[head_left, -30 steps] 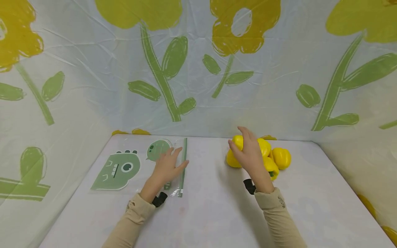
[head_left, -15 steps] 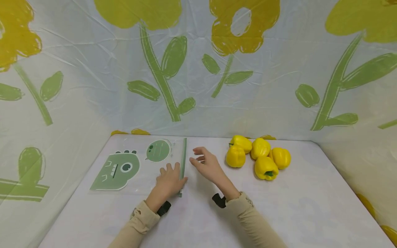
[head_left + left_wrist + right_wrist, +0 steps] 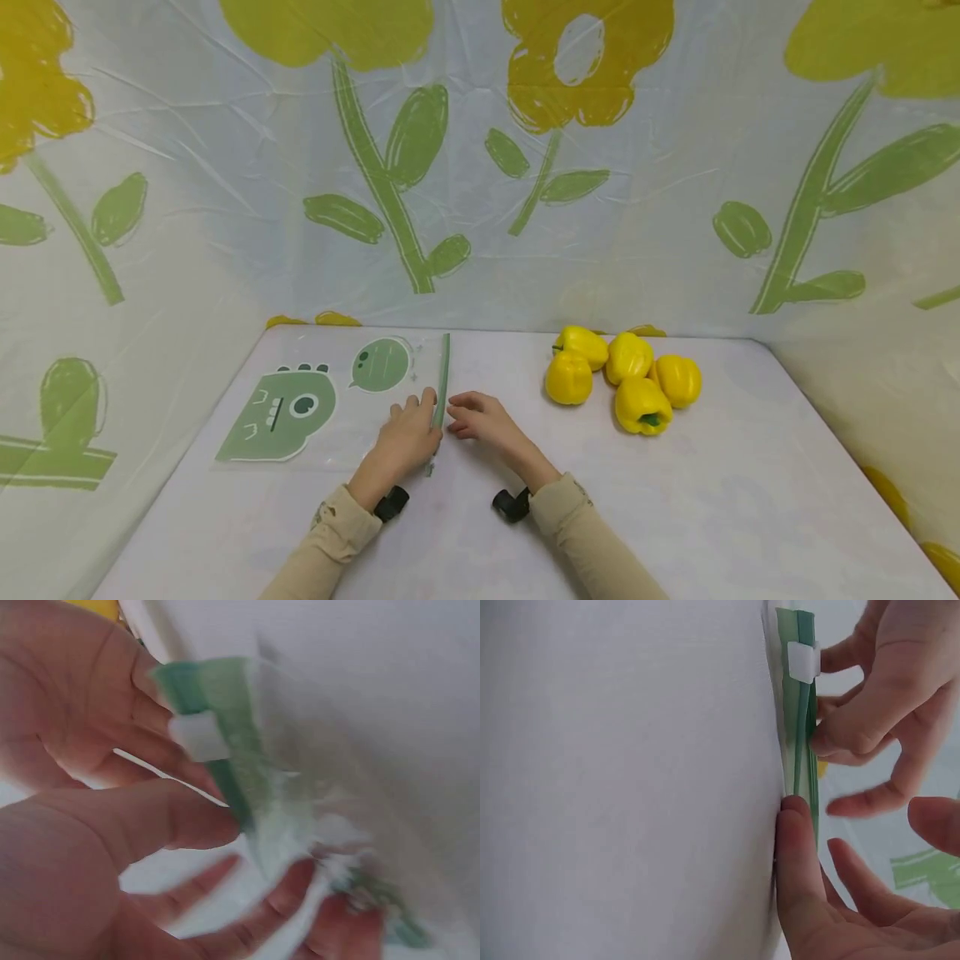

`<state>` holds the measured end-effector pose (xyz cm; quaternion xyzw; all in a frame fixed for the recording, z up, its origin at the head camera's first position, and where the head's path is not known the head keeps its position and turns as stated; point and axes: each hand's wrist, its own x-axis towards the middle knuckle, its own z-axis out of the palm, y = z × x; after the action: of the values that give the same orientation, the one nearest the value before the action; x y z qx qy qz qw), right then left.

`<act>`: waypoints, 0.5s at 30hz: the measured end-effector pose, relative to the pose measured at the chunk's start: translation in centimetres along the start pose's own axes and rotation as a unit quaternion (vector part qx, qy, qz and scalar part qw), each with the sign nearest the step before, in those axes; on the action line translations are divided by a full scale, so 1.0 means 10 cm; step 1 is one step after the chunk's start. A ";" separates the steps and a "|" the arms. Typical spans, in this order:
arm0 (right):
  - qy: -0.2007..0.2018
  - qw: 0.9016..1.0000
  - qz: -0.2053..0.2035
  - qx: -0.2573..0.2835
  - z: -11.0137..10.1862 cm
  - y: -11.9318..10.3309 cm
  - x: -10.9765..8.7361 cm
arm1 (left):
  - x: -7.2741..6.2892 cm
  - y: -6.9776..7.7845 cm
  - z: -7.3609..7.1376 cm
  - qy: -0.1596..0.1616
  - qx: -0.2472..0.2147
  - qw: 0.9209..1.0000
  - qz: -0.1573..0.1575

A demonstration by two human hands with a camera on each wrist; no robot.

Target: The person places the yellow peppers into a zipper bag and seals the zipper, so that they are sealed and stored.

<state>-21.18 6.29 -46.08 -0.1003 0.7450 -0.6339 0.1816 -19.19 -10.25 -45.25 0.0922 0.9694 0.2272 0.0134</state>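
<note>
A clear flat slider bag (image 3: 300, 417) with a green dinosaur print lies on the table's left side, its green zip strip (image 3: 444, 375) facing right. My left hand (image 3: 403, 437) pinches the strip's near part; its thumb (image 3: 187, 816) lies against the green edge and the fingers reach round onto the film. A white slider (image 3: 802, 662) sits close to the strip's end. From the right, my right hand (image 3: 489, 423) comes up to the same strip, fingers loosely bent. One of its fingertips (image 3: 793, 814) meets the strip's edge, while the thumb stays apart.
Several yellow bell peppers (image 3: 568, 379) are grouped at the back right of the white table (image 3: 750, 467). Behind them and along both sides hangs a flower-printed cloth (image 3: 645, 250). A black wrist camera (image 3: 512, 505) is strapped below each hand.
My right hand has swept left from above the peppers to the bag's strip and come down. My left hand has moved toward me along the strip and now pinches it.
</note>
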 end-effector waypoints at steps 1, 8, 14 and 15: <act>-0.013 1.000 0.004 0.011 -0.02 0.00 -0.01 | 0.01 -0.01 0.00 0.001 -0.008 1.000 0.014; -0.095 0.991 0.000 0.089 -0.09 0.04 -0.04 | 0.07 -0.08 0.04 0.011 -0.060 0.994 0.086; -0.175 0.963 0.045 0.198 -0.11 0.10 -0.02 | 0.07 -0.07 -0.02 0.009 -0.089 0.992 0.089; -0.183 0.958 0.054 0.215 -0.12 0.11 -0.01 | 0.07 -0.07 -0.02 0.008 -0.092 0.992 0.088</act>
<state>-21.45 7.59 -47.00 -0.1324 0.5492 -0.7395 0.3660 -19.99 -10.82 -45.36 0.1740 0.9325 0.3166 -0.0056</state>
